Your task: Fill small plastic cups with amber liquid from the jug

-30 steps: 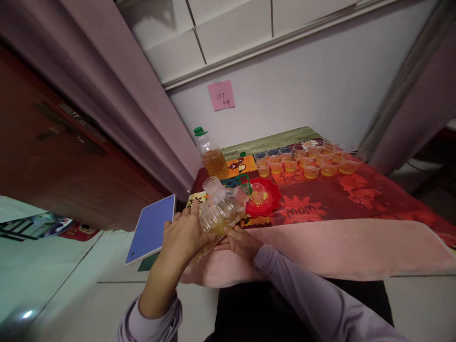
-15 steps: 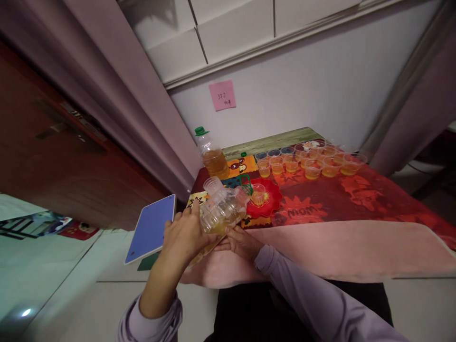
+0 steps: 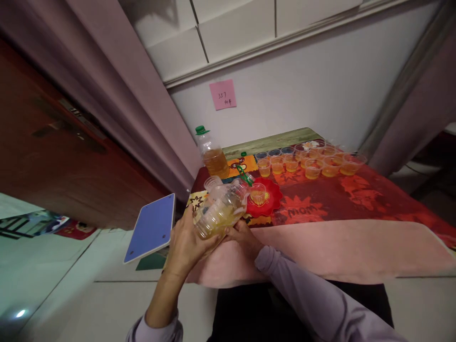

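Homelike room: curtain [image 3: 142, 109], printed tablecloth [image 3: 335, 199]

Dim, soft light, small glare on lower-left floor [image 3: 60, 289].

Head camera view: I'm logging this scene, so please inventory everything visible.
Tilted bottle: 1, clear, centre
Green strip: 1, green, by its neck
Plate: 1, red, right of it
Small cup: 1, clear, on the plate
Possible cup: 1, clear, behind tilted bottle
Standing bottle: 1, clear, back left
Loose cap: 1, green, back centre
Grouped cups: over ten, clear, back right
Tablecloth: 1, mostly red, under cups
Pink cloth: 1, pink, front edge
Note: 1, pink, on wall
Board: 1, blue, left
Curtains: 2, mauve, both sides
Door: 1, brown, far left
Cabinets: several, white, top
Floor: 1, pale, below
Left hand: 1, lilac-sleeved, on tilted bottle
Right hand: 1, lilac-sleeved, likewise
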A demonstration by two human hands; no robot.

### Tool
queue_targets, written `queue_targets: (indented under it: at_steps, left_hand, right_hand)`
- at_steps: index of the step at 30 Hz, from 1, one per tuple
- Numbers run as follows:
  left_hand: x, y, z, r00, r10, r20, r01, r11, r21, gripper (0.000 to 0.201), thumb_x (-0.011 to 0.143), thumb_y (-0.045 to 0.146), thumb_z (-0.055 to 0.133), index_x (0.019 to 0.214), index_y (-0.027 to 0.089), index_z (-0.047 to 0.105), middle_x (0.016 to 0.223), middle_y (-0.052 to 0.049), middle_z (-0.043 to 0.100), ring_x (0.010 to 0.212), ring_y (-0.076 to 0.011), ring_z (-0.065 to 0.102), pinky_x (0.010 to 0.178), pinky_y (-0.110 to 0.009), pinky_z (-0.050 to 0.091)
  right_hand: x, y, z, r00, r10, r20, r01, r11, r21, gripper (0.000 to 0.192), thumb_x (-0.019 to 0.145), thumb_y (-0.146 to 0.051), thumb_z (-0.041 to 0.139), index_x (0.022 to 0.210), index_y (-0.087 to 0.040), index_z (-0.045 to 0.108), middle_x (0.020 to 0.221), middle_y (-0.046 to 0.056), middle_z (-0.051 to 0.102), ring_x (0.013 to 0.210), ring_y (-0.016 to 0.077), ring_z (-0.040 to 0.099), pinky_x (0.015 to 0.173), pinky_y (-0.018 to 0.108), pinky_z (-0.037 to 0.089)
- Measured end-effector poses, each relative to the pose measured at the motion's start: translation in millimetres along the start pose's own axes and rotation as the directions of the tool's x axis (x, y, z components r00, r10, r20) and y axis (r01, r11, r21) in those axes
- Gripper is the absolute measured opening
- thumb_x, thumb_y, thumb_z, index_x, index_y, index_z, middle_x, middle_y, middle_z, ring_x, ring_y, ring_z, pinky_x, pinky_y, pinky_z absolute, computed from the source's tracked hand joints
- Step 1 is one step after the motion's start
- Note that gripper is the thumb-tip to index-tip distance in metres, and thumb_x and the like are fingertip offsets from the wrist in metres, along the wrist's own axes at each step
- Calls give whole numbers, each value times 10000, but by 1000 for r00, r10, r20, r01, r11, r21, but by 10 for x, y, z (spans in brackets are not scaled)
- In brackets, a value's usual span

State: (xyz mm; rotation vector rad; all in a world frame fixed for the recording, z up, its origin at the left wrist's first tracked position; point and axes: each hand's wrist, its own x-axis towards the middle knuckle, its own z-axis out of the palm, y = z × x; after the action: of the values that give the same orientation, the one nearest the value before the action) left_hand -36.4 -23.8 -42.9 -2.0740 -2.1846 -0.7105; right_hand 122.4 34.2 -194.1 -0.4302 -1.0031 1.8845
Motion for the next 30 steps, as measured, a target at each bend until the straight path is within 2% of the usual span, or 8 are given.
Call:
queue_targets:
  at_steps: [4,9,14,17,20,23,26,30]
  left_hand:
    - [-221,-312,330,977,-124,-174,71,955,-287,991,649,665,933,1475,210,627,1385,-161,756,1293,-397,739,1162,-593,581]
    - [-565,-647,705,885,-373,-278,176,821,-543,914,697,692,893,1418,201,620,1315,-149,761,1204,-350,757,1133,-565,599]
    - [-752,-779,924,845,-395,-361,69,749,-659,904,719,709,877,1390,175,590,1353,-188,723,1273,-349,736,1167,-537,579]
    - [-772,-769,958,862,-385,-330,69,734,-675,936,733,709,882,1420,166,550,1415,-213,691,1328,-356,717,1186,-551,565]
    - [-776,-747,957,882,-387,-268,86,692,-717,953,758,685,886,1463,174,499,1442,-223,676,1306,-349,737,1147,-550,594]
    - [-778,-746,968,885,-389,-257,85,677,-731,977,743,700,893,1466,185,485,1420,-213,687,1256,-347,757,1108,-549,616]
    - [-778,-764,996,882,-391,-264,93,692,-716,1000,720,755,876,1445,181,495,1382,-194,701,1242,-342,757,1079,-527,630]
    - [-770,-775,1006,877,-416,-241,112,665,-739,1029,672,782,882,1414,183,497,1363,-184,697,1232,-344,754,1066,-519,634]
  right_hand:
    - [46,-1,-62,996,-90,-29,88,994,-59,762,685,-615,1015,1293,-261,723,1204,71,817,1155,310,773,1088,513,605]
    - [-15,-23,-55,996,-84,-17,80,981,-177,697,767,-609,966,1320,-251,742,1275,119,800,1117,273,771,1014,468,617]
    - [-62,-52,15,975,-169,-142,110,930,-349,494,808,-627,900,1081,-235,775,1046,95,821,947,253,780,913,439,641]
    - [-91,-344,-48,950,-259,-174,133,841,-525,399,867,-600,843,1032,-241,783,906,66,803,834,243,756,816,407,639]
    - [-96,-903,-240,921,-371,-116,148,610,-778,336,969,-555,749,1071,-241,808,909,71,813,797,242,733,789,397,619]
    - [-30,-1492,-501,894,-442,-68,42,235,-971,298,1006,-476,712,1133,-227,819,1099,112,844,980,284,769,933,429,607]
    - [98,-1861,-711,932,-361,-27,-77,-125,-989,440,990,-482,774,1319,-190,791,1375,181,788,1249,353,739,1082,476,570]
    - [287,-1967,-777,982,-158,-100,-156,-392,-907,805,926,-554,871,1574,-135,642,1587,255,661,1404,411,683,1158,497,531]
